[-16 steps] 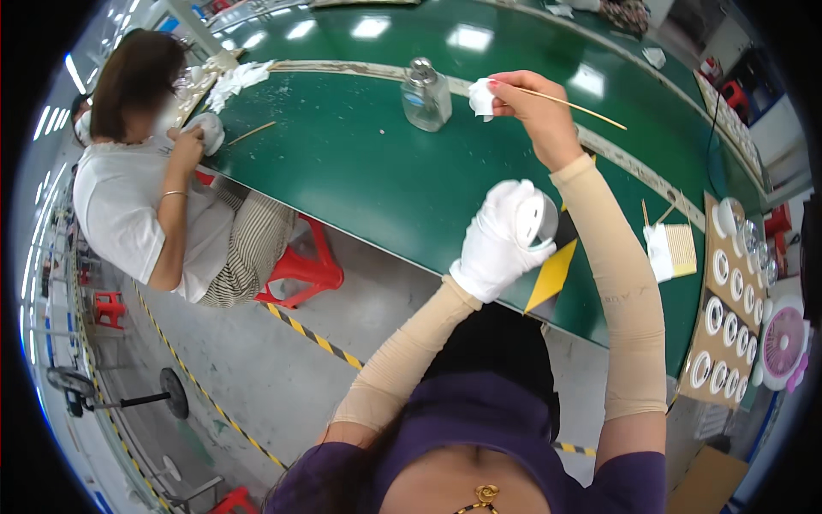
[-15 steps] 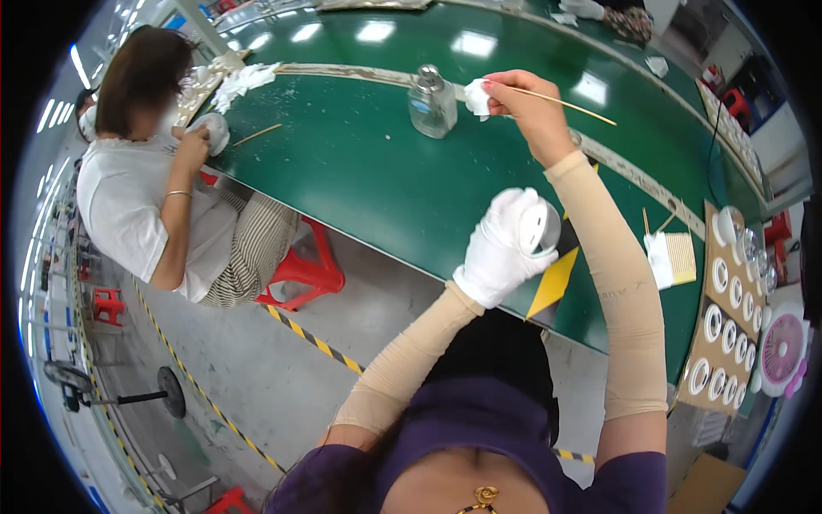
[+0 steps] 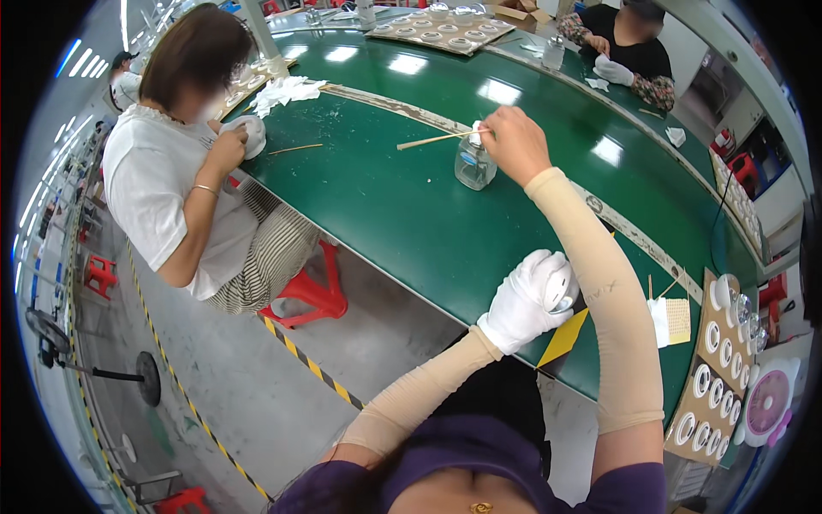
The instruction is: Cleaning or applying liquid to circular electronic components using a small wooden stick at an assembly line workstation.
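My left hand (image 3: 524, 301), in a white glove, is closed around a round white part (image 3: 561, 287) with a shiny silvery side, above the table's near edge. My bare right hand (image 3: 518, 141) reaches out over the table, its fingers closed on a thin wooden stick (image 3: 432, 140) that points left. A bit of white cloth (image 3: 476, 133) shows at those fingertips, over the top of a clear glass bottle (image 3: 473, 167). Whether the cloth touches the bottle's top is hidden by the fingers.
A co-worker (image 3: 171, 188) sits at left, handling a white part near a stick (image 3: 295, 149) and crumpled white cloths (image 3: 287, 92). Another person (image 3: 625, 51) works opposite. At right lie a yellowish pad (image 3: 678, 320) with sticks and a board (image 3: 706, 377) of white rings.
My right hand has moved onto the bottle's top, and the stick now points left instead of right. The view has shifted; my left hand still holds the round part.
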### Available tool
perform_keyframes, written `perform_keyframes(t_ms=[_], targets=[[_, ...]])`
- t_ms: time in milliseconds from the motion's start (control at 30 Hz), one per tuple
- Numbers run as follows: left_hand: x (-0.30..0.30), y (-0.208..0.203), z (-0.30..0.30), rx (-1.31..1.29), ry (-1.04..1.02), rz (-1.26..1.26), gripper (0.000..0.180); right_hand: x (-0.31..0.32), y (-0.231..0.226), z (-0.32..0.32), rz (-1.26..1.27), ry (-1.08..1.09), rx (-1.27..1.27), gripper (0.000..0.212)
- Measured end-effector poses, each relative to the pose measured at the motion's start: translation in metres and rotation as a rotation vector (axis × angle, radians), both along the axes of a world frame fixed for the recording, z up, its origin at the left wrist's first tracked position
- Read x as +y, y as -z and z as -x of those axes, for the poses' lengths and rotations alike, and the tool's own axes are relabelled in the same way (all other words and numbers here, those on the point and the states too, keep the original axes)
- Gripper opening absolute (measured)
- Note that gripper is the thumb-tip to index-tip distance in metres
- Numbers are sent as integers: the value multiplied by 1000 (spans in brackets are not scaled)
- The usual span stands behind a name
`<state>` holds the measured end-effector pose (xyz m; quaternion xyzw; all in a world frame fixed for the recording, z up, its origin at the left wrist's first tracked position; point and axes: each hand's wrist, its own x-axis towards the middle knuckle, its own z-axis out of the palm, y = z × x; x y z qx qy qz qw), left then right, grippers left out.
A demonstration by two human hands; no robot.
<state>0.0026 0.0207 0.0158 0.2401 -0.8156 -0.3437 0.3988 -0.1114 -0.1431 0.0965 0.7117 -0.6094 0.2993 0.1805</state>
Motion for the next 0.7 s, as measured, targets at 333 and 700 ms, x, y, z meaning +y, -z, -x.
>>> perform_keyframes(t_ms=[333, 700], targets=[[-5, -7, -21, -23, 108, 16, 94, 9, -20, 13, -210, 19, -246, 41], [-144, -44, -51, 253, -389, 141, 41, 98, 5, 57, -285, -258, -1440, 37]])
